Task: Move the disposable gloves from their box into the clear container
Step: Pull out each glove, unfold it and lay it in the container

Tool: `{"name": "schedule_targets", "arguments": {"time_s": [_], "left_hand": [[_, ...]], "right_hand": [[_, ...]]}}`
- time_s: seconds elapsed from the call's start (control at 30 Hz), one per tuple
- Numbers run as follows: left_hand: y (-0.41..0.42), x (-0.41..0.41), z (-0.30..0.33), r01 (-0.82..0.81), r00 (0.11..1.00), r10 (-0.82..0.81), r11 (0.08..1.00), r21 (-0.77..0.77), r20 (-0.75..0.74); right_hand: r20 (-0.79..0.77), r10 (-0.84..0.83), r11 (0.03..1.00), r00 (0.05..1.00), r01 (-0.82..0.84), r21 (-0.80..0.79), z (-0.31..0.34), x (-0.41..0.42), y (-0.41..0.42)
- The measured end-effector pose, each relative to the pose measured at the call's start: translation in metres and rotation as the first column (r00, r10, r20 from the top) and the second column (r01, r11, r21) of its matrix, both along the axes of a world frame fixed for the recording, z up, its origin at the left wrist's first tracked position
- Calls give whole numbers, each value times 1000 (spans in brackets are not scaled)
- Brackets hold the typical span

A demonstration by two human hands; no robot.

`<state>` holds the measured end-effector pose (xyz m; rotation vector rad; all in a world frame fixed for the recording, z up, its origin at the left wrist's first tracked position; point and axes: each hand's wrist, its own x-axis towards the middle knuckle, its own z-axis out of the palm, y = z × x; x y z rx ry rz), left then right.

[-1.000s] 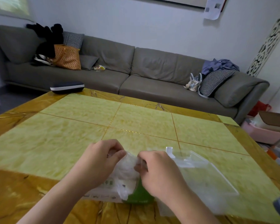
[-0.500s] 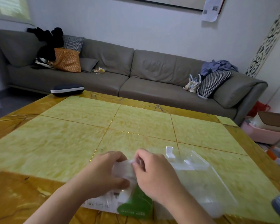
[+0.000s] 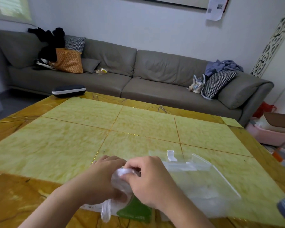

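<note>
A crumpled wad of gloves (image 3: 122,176) is held between the curled fingers of the left hand (image 3: 100,180) and right hand (image 3: 152,181), near the bench's (image 3: 72,145) front edge. The glove box (image 3: 135,211), green and white, is seen beneath; its print is blurred. The clear container (image 3: 204,183) lies just right. Open bench surface is left beyond, toward the sofa (image 3: 138,76).
</note>
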<state>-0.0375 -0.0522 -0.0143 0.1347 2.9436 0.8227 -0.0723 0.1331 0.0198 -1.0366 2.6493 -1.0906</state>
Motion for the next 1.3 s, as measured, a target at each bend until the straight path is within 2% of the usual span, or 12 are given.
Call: {"name": "schedule_targets", "arguments": {"time_s": [0.17, 0.27, 0.43, 0.6, 0.67, 0.73, 0.77, 0.87, 1.0, 1.1, 1.23, 1.3], "left_hand": [[-2, -2, -3, -68, 995, 73, 995, 75, -68], [-6, -3, -2, -131, 989, 138, 983, 129, -46], [-6, -3, 5, -163, 986, 168, 975, 149, -19], [-12, -3, 8, -242, 970, 244, 954, 175, 13], [-12, -2, 10, -255, 967, 255, 953, 165, 21], [-8, 2, 16, -259, 966, 258, 948, 183, 30], [-5, 3, 20, -256, 966, 256, 936, 243, 35], [2, 12, 43, -193, 980, 182, 820, 539, 75], [7, 22, 68, 6, 999, -30, 749, 662, 24], [13, 21, 72, -26, 1000, 29, 702, 711, 8], [26, 17, 63, -182, 982, 146, 557, 810, 120], [31, 15, 60, -221, 970, 215, 572, 790, 116]], "right_hand": [[116, -39, 964, 992, 68, -258, 10, -7, 7], [155, -22, 923, 988, 79, -376, 13, -10, 13], [179, 50, 890, 983, 38, -454, 15, -10, 18], [140, 137, 837, 981, -39, -545, 32, -6, 27], [174, 81, 786, 981, 44, -616, 38, -10, 33], [297, 27, 714, 955, 189, -674, 40, -17, 39], [361, 19, 677, 933, 254, -691, 40, -20, 42], [478, 9, 620, 878, 370, -692, 37, -25, 50], [475, -80, 638, 876, 411, -651, 32, -27, 57], [467, -98, 657, 879, 409, -633, 31, -27, 57], [508, -22, 703, 861, 374, -605, 31, -24, 59], [529, -13, 718, 849, 376, -585, 32, -22, 59]]}}
